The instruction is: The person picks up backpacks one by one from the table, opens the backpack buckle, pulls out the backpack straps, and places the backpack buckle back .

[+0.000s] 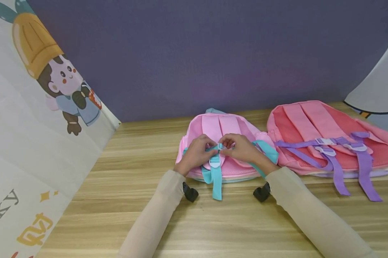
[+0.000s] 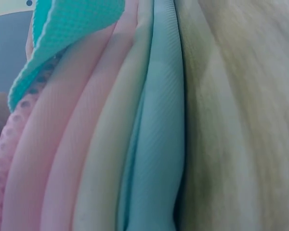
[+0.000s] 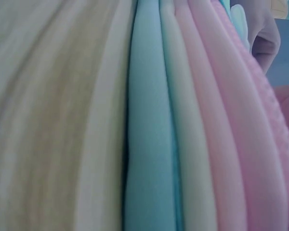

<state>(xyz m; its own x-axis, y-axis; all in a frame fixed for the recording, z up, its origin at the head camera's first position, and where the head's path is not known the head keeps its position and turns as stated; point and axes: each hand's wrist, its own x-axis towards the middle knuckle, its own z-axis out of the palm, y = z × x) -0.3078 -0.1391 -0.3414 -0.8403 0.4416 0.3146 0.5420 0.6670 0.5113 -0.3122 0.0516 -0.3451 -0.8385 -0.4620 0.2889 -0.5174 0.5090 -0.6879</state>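
Note:
A light pink backpack (image 1: pixel 210 123) lies on the table with its padded shoulder straps facing up. Over its middle, my left hand (image 1: pixel 198 152) pinches a teal strap beside a small pale buckle (image 1: pixel 220 146). From the other side my right hand (image 1: pixel 240 148) pinches the buckle's right end between thumb and fingers. Just below, a white strap adjuster (image 1: pixel 214 162) carries a loose teal strap end (image 1: pixel 217 182) that hangs over the bag's front edge. Both wrist views show mostly the bag's layered pink, cream and blue side (image 2: pixel 159 115), with fingers only at the border.
A coral-pink backpack (image 1: pixel 281 123) with purple straps (image 1: pixel 368 179) and white buckles lies against the pink bag's right side. Behind stands a dark blue-grey panel (image 1: pixel 213 53). A white printed sheet (image 1: pixel 19 143) covers the left side of the wood-grain table (image 1: pixel 132 161).

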